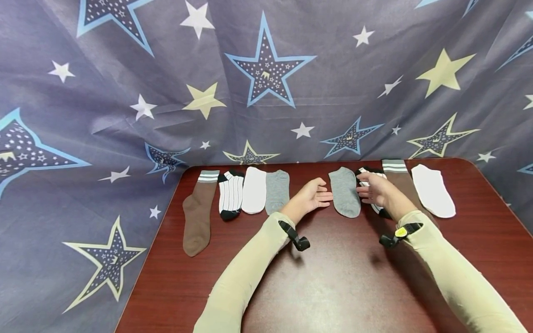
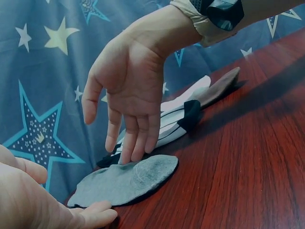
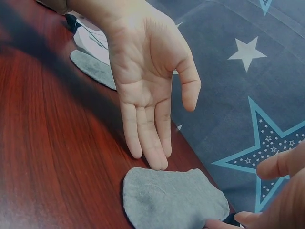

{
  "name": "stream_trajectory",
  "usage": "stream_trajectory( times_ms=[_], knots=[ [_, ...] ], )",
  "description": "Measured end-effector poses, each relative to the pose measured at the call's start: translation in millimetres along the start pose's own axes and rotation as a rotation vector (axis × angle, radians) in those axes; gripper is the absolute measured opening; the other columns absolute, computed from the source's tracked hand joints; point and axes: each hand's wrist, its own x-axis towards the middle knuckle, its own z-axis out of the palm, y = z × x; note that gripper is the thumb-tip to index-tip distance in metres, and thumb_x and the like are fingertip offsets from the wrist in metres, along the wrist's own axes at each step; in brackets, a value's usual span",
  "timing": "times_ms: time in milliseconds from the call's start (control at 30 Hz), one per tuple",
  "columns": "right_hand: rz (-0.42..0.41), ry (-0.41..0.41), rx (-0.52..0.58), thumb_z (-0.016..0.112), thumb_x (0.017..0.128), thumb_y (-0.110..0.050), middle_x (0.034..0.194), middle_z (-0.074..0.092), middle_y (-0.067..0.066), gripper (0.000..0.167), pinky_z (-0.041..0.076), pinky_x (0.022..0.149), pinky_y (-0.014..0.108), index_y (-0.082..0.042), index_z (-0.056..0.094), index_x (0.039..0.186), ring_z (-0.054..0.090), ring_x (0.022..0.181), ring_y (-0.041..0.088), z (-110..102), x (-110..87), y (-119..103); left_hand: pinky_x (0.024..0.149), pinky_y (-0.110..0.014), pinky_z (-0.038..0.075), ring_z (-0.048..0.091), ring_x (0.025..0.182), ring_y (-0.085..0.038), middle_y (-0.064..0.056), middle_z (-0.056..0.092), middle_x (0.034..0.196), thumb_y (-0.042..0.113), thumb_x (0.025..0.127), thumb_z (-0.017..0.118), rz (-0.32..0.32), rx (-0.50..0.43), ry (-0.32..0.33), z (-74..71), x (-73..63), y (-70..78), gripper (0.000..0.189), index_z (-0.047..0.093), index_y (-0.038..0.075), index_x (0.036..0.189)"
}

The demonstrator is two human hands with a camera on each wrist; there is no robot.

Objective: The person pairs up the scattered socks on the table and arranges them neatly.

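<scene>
One plain grey ankle sock (image 1: 344, 193) lies flat on the reddish-brown wooden table (image 1: 320, 277), between the two hands. Its knit is slightly mottled, its rounded toe points toward the person, and its cuff lies near the far table edge.

The left hand (image 1: 312, 195) is at the left side of this sock, with the palm turned inward, the fingers almost straight and the thumb apart. The right hand (image 1: 378, 190) faces it from the other side, also with extended fingers and separated thumb, above a black-and-white striped sock (image 1: 385, 213). Both hands hold nothing; whether the fingertips touch the grey fabric, I cannot tell. Both forearms reach forward in cream sleeves (image 1: 245, 268).

Farther right lie a brown sock (image 1: 400, 181), partly hidden by the right arm, and a white sock (image 1: 434, 191). To the left, four more socks (image 1: 254, 190) stand in a row: brown, striped, white and grey. Behind hangs a star-printed cloth (image 1: 250, 129).
</scene>
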Motion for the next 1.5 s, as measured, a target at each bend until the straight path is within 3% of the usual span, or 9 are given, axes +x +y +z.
stream_trajectory(
  times_ms=[167,267,367,433,500,667,967,1233,1500],
  knots=[
    [-0.006,0.021,0.037,0.026,0.105,-0.031,0.168,0.004,0.028,0.043,0.010,0.130,0.050,-0.016,0.025,0.145,0.009,0.157,0.041,1,0.8,2,0.123,-0.052,0.032,0.042,0.145,-0.042,-0.034,0.041,0.153,0.016,0.098,0.043,-0.001,0.007,0.020,2.0,0.9,-1.2,0.061,0.031,-0.015,0.150],
    [-0.004,0.011,0.048,0.025,0.104,-0.031,0.168,0.004,0.027,0.039,0.009,0.129,0.050,-0.020,0.020,0.142,0.008,0.157,0.039,2,3.1,4,0.123,-0.051,0.033,0.042,0.146,-0.041,-0.033,0.042,0.153,0.016,0.098,0.044,-0.005,0.014,0.026,2.9,1.0,-1.6,0.061,0.033,-0.015,0.150],
    [-0.004,0.019,0.054,0.028,0.104,-0.030,0.163,0.018,0.031,0.043,0.014,0.129,0.050,-0.017,0.017,0.144,0.020,0.153,0.038,4,4.7,6,0.123,-0.050,0.032,0.041,0.146,-0.040,-0.032,0.042,0.153,0.016,0.097,0.044,-0.009,0.017,0.030,3.3,1.2,-2.1,0.061,0.033,-0.014,0.150],
    [-0.005,0.036,0.051,0.030,0.104,-0.029,0.148,0.036,0.029,0.036,0.020,0.127,0.048,-0.016,0.026,0.138,0.037,0.140,0.036,4,5.6,7,0.123,-0.050,0.033,0.041,0.146,-0.040,-0.032,0.042,0.153,0.016,0.097,0.044,-0.008,0.015,0.033,3.2,1.3,-2.4,0.061,0.034,-0.014,0.150],
    [-0.008,0.056,0.055,0.033,0.104,-0.027,0.126,0.052,0.015,0.025,0.028,0.122,0.046,-0.015,0.036,0.126,0.051,0.120,0.025,4,6.0,7,0.123,-0.050,0.033,0.042,0.146,-0.040,-0.032,0.042,0.153,0.016,0.098,0.044,-0.007,0.013,0.036,3.0,1.6,-2.7,0.061,0.034,-0.014,0.149],
    [-0.015,0.056,0.068,0.034,0.105,-0.023,0.087,0.062,-0.004,0.019,0.040,0.109,0.038,-0.012,0.041,0.119,0.059,0.088,0.011,1,8.8,9,0.122,-0.050,0.034,0.042,0.146,-0.040,-0.031,0.043,0.153,0.016,0.097,0.045,-0.004,0.010,0.046,2.1,-0.1,-2.9,0.060,0.037,-0.014,0.148],
    [-0.017,0.040,0.044,0.037,0.105,-0.024,0.118,0.049,0.005,0.015,0.051,0.085,0.026,-0.013,0.045,0.112,0.053,0.094,0.011,5,10.5,12,0.123,-0.052,0.033,0.040,0.146,-0.041,-0.032,0.040,0.154,0.015,0.096,0.046,0.008,-0.023,0.061,0.8,-6.3,-0.4,0.061,0.036,-0.013,0.149],
    [-0.053,-0.003,0.100,0.038,0.105,-0.017,0.088,0.061,-0.011,0.015,0.045,0.088,0.025,-0.012,0.052,0.110,0.059,0.086,0.004,6,16.2,20,0.122,-0.051,0.033,0.040,0.147,-0.041,-0.032,0.040,0.155,0.014,0.096,0.045,0.008,-0.016,0.055,0.3,-6.1,-1.0,0.060,0.037,-0.014,0.148],
    [-0.061,-0.008,0.097,0.050,0.103,-0.009,0.079,0.068,-0.009,0.006,0.055,0.073,0.020,-0.006,0.052,0.108,0.065,0.075,0.002,13,22.2,26,0.123,-0.051,0.032,0.038,0.148,-0.040,-0.031,0.038,0.157,0.014,0.097,0.043,-0.002,-0.016,0.033,-2.2,-3.8,-3.1,0.060,0.035,-0.013,0.150]
  ],
)
